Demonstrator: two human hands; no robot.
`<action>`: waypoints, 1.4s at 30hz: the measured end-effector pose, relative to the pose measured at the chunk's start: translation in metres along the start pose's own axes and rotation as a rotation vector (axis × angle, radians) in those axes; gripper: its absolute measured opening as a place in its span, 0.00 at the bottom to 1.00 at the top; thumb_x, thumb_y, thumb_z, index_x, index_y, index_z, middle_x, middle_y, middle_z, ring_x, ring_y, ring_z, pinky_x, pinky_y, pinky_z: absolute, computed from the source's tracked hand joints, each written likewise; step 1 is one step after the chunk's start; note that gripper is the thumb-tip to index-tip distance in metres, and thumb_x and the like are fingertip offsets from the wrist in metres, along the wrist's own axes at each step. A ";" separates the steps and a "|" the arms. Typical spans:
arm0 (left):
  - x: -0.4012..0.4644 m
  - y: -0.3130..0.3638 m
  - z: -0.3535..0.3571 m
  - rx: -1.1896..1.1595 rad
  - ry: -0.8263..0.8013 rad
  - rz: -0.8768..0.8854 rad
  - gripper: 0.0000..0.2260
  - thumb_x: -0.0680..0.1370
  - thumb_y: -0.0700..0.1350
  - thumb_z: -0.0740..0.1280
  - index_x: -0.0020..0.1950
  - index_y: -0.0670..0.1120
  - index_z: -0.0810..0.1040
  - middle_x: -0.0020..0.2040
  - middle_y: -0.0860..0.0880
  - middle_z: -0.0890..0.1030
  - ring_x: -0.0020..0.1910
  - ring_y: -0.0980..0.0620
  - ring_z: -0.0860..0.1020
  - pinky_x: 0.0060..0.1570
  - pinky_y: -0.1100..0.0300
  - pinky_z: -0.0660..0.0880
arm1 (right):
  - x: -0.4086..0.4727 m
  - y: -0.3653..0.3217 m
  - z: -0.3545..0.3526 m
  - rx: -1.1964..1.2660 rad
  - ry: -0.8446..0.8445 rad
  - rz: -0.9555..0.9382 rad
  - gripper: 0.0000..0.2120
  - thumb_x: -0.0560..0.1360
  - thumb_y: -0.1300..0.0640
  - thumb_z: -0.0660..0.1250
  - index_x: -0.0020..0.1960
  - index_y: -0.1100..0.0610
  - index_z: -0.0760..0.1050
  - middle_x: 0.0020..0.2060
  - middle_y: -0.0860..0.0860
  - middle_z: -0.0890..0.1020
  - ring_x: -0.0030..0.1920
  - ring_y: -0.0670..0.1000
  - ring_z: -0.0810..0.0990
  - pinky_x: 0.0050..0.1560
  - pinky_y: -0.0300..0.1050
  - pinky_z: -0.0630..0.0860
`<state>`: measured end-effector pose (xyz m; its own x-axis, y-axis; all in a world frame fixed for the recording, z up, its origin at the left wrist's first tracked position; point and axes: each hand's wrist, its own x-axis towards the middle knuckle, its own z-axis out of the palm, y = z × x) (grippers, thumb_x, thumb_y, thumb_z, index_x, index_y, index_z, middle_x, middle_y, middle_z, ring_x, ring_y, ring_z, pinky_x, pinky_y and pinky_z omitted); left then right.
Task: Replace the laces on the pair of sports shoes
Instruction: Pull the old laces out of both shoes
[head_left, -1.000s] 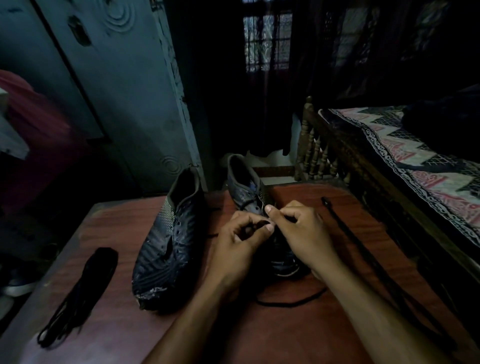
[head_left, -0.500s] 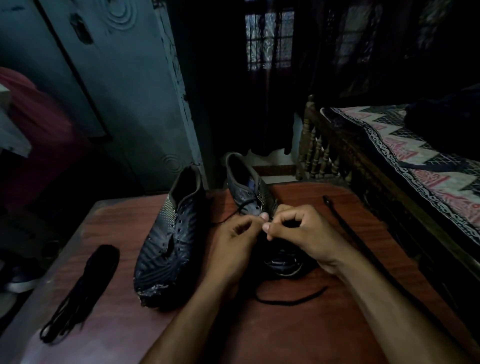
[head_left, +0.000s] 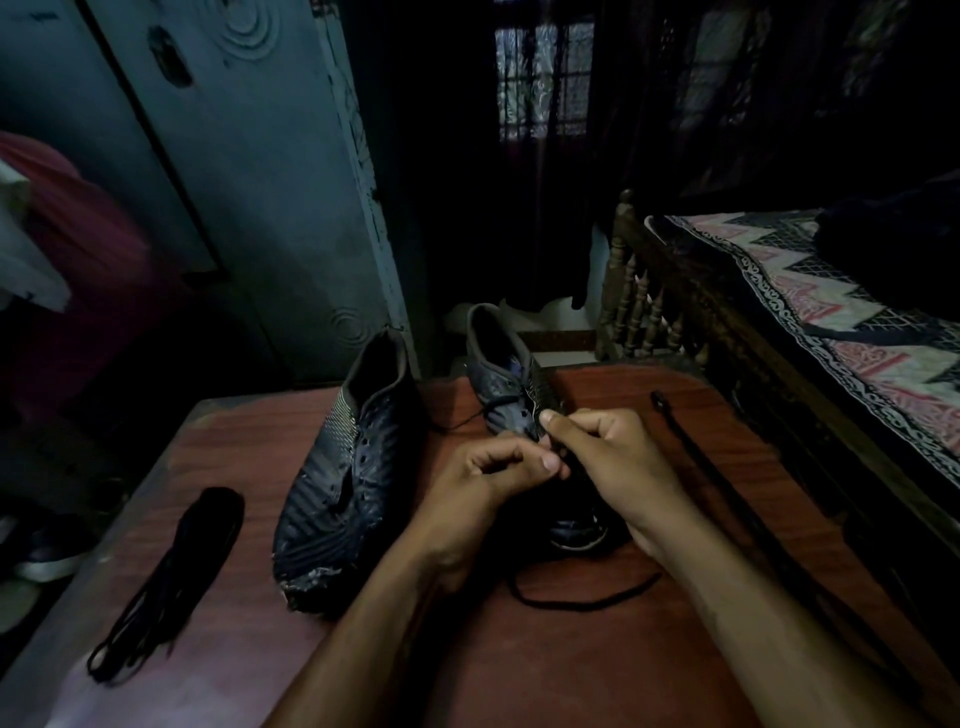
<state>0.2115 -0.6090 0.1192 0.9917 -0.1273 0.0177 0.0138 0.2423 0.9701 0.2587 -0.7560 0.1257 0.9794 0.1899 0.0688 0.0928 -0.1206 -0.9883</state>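
No brand name or other writing can be read anywhere; the light is low and the marks on the shoes are only stripes and small pale patches. Both hands meet over the middle of the right shoe (head_left: 511, 395), which stands on the reddish wooden table (head_left: 649, 665) with its toe toward the person and its opening away. The left hand (head_left: 483, 483) has its fingers curled, and its thumb and forefinger press together at the eyelets, but the picture is too dark to tell if a lace is between them. The right hand (head_left: 618, 462) is touching the left one at the fingertips, and it pinches a dark lace (head_left: 582, 600) between thumb and curled forefinger just above the shoe. A loose part of this lace lies in a curve on the table below both wrists. Another thin strand runs from the eyelets out to the left, toward the left shoe (head_left: 348, 467). That shoe stands just beside the left hand, parallel to the first one, its eyelets empty and its toe worn and pale. Further left of the left hand, well apart from it, lies a bundle of black laces (head_left: 171, 577). To the right of the right hand, a single long black lace (head_left: 727, 483) is stretched over the table, near the edge. Beyond it stands a wooden bed (head_left: 644, 296) with a patterned cover.
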 end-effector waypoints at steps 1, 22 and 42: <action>0.000 0.000 0.000 0.016 -0.019 0.001 0.07 0.74 0.40 0.72 0.45 0.35 0.82 0.42 0.44 0.81 0.42 0.52 0.81 0.44 0.62 0.77 | 0.000 0.001 0.000 0.010 -0.010 -0.004 0.16 0.79 0.52 0.69 0.36 0.58 0.83 0.27 0.51 0.81 0.32 0.47 0.81 0.39 0.44 0.76; 0.000 0.003 0.009 -0.058 0.112 -0.048 0.08 0.81 0.38 0.66 0.42 0.38 0.78 0.35 0.44 0.81 0.32 0.53 0.79 0.34 0.62 0.77 | -0.001 -0.004 -0.018 -0.013 -0.292 -0.068 0.19 0.74 0.46 0.71 0.30 0.56 0.80 0.36 0.52 0.83 0.45 0.49 0.84 0.51 0.43 0.76; 0.000 0.002 0.009 -0.027 0.102 -0.043 0.18 0.83 0.49 0.64 0.43 0.37 0.83 0.37 0.42 0.83 0.34 0.51 0.80 0.37 0.62 0.75 | 0.001 -0.008 -0.030 -0.012 -0.481 -0.113 0.16 0.76 0.57 0.71 0.30 0.56 0.79 0.33 0.51 0.75 0.40 0.48 0.74 0.47 0.39 0.71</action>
<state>0.2102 -0.6174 0.1237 0.9980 -0.0398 -0.0501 0.0588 0.2651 0.9624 0.2644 -0.7840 0.1376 0.7694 0.6305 0.1023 0.1987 -0.0840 -0.9765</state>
